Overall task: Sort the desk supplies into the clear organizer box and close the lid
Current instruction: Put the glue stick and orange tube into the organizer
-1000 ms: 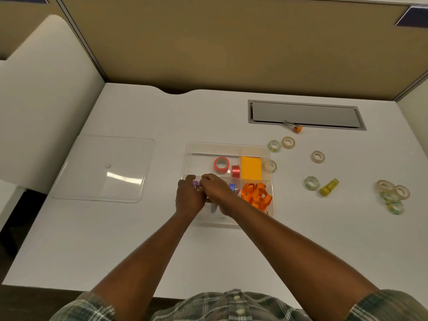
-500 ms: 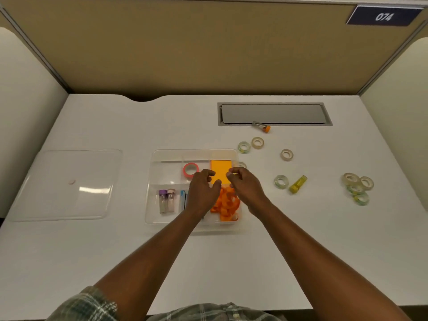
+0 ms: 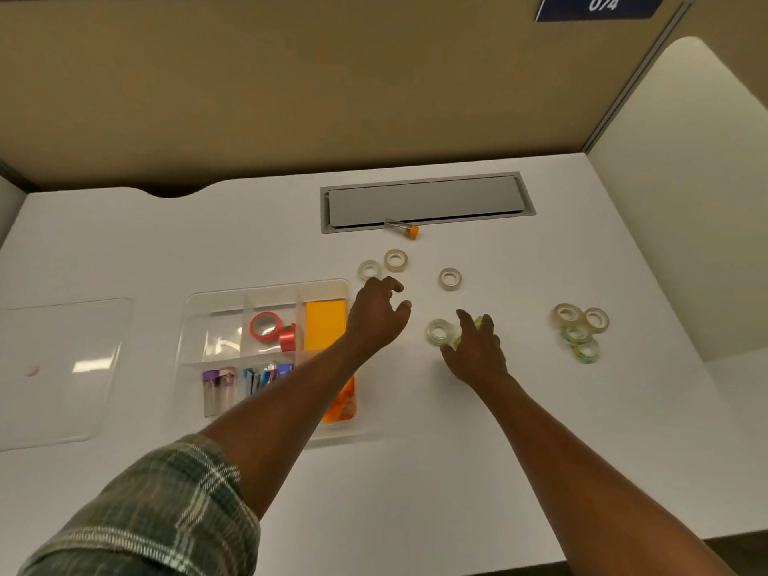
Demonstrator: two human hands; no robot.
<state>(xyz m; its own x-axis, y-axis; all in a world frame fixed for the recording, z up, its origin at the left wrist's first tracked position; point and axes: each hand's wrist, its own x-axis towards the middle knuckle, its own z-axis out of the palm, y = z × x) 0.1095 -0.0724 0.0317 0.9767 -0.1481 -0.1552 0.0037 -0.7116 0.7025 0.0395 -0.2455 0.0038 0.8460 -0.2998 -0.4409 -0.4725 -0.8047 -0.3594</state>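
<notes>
Brightness: bright, even room light from overhead; the white desk reads pale grey.
Glare: soft white reflections on the clear lid, well to the left of the fingers, and inside the organizer box.
Shadows: faint, diffuse, beside the forearms.
Blur: fingers and the tape roll between them look slightly smeared.
Distortion: partition edges bow toward the corners.

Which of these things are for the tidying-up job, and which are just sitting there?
For the job:
clear box
lid
loose tape rolls
small tube with orange cap
red tape, already in the box

Just there:
grey hatch in the desk
number sign
brown wall
</notes>
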